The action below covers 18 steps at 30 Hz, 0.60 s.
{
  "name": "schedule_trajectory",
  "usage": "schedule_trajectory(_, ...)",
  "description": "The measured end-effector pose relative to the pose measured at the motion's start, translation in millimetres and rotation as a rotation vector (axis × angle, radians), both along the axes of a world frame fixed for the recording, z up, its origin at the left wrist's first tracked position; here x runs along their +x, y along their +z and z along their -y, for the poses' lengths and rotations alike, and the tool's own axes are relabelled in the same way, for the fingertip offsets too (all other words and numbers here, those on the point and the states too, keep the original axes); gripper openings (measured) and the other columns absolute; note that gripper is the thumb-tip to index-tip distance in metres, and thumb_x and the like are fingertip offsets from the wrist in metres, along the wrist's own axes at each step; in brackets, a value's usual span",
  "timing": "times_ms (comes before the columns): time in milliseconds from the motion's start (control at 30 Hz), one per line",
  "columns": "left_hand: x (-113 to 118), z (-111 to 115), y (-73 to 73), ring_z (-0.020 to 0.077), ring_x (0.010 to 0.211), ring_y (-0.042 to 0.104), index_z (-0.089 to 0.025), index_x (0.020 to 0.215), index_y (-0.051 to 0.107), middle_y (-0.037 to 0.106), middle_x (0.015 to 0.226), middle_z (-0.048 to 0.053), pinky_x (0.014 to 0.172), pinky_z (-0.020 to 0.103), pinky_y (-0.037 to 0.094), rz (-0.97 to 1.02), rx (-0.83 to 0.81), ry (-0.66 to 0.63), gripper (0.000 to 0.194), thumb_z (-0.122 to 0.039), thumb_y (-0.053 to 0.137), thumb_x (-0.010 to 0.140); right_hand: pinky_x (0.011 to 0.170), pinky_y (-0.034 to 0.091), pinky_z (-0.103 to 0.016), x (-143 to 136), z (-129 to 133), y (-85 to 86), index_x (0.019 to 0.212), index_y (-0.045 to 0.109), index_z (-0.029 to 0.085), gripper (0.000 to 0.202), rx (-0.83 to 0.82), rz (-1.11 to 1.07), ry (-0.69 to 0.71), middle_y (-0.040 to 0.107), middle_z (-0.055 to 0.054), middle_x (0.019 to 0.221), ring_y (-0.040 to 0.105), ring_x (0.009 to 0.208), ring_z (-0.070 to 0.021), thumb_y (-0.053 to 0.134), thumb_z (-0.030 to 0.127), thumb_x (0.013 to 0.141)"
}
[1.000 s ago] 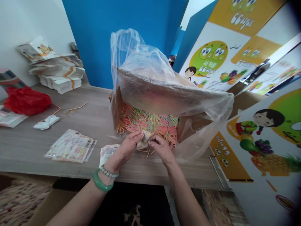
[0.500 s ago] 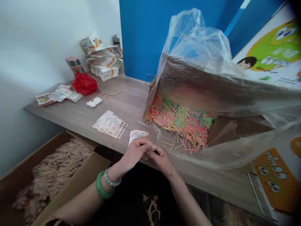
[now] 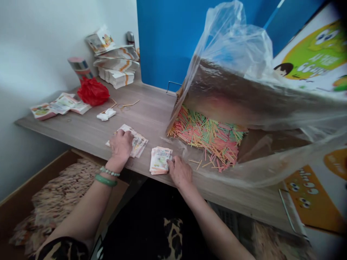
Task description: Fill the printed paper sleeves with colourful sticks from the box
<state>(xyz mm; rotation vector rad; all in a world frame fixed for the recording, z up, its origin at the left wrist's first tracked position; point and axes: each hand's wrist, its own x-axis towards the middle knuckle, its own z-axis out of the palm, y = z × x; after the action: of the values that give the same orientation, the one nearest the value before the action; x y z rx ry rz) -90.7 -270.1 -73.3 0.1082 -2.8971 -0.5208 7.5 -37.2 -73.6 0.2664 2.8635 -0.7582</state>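
Observation:
My left hand is over a fanned pile of flat printed packets near the table's front edge. Its fingers curl down onto the pile, and their tips are mostly hidden. To the right lies a neater stack of the same packets, with zigzag edges at its lower end. My right hand pinches at this stack's right edge with thumb and forefinger, the other fingers folded in. Past the right hand, a box lined with clear plastic lies open, holding many pink, green and yellow sticks.
Several loose sticks lie before the box. A red plastic bag, printed packs and a crumpled white wrapper are on the left, with stacked white cartons behind. Below left, a cardboard box holds many small filled packets.
My hands have come apart from in front of the stack. The left moved left onto the fanned pile; the right came to the stack's edge. The small item between my fingers is out of sight.

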Motion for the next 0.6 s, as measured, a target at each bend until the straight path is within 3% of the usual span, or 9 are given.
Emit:
schedule_trajectory(100, -3.8, 3.8, -4.1, 0.0339, 0.104, 0.054, -0.012, 0.129, 0.059, 0.058, 0.121, 0.02, 0.089, 0.045, 0.041, -0.059, -0.122, 0.038, 0.042, -0.037, 0.047, 0.097, 0.084, 0.044, -0.042, -5.9, 7.1, -6.0, 0.103, 0.064, 0.015, 0.037, 0.075, 0.04, 0.0, 0.07, -0.019, 0.105, 0.065, 0.098, -0.0307, 0.051, 0.048, 0.093)
schedule_trajectory(167, 2.7, 5.3, -3.2, 0.0349, 0.106, 0.055, -0.013, 0.135, 0.056, 0.056, 0.127, 0.021, 0.092, 0.048, 0.041, -0.134, -0.102, 0.06, 0.047, -0.039, 0.046, 0.097, 0.083, 0.044, -0.04, -9.0, 10.9, -10.0, 0.102, 0.064, 0.016, 0.033, 0.053, 0.035, -0.002, 0.071, -0.017, 0.103, 0.066, 0.096, -0.0295, 0.056, 0.045, 0.09)
schedule_trajectory(267, 22.0, 1.0, 0.2, 0.0322, 0.107, 0.057, -0.013, 0.123, 0.065, 0.059, 0.122, 0.019, 0.095, 0.046, 0.044, -0.239, 0.048, 0.026, 0.042, -0.039, 0.046, 0.096, 0.075, 0.043, -0.033, -10.9, 11.6, -14.4, 0.09, 0.066, 0.02, 0.018, -0.018, 0.044, -0.047, 0.073, -0.009, 0.091, 0.066, 0.085, -0.0243, 0.052, 0.032, 0.09)
schedule_trajectory(333, 39.7, -8.6, 1.4, 0.0285, 0.102, 0.06, -0.015, 0.109, 0.071, 0.063, 0.112, 0.015, 0.094, 0.041, 0.047, -0.257, 0.202, -0.067, 0.037, -0.039, 0.046, 0.094, 0.071, 0.04, -0.031, -10.2, 9.6, -16.7, 0.085, 0.066, 0.022, 0.019, -0.05, 0.028, -0.074, 0.073, -0.006, 0.086, 0.064, 0.08, -0.0216, 0.048, 0.026, 0.091)
schedule_trajectory(467, 72.1, -34.2, -1.4, 0.0234, 0.087, 0.064, -0.02, 0.09, 0.073, 0.068, 0.091, 0.007, 0.083, 0.035, 0.051, -0.087, 0.454, -0.276, 0.03, -0.039, 0.05, 0.091, 0.069, 0.038, -0.028, -5.7, 3.6, -21.1, 0.082, 0.065, 0.023, 0.022, -0.064, -0.025, -0.035, 0.072, -0.004, 0.087, 0.061, 0.079, -0.0195, 0.045, 0.02, 0.091)
schedule_trajectory(600, 79.7, -53.4, -3.0, 0.022, 0.078, 0.062, -0.019, 0.102, 0.074, 0.068, 0.092, 0.006, 0.076, 0.035, 0.051, 0.028, 0.544, -0.254, 0.033, -0.042, 0.057, 0.084, 0.069, 0.037, -0.027, 0.9, -1.3, -22.2, 0.081, 0.063, 0.022, 0.019, -0.144, -0.08, -0.041, 0.07, -0.003, 0.084, 0.058, 0.076, -0.0178, 0.046, 0.017, 0.089)
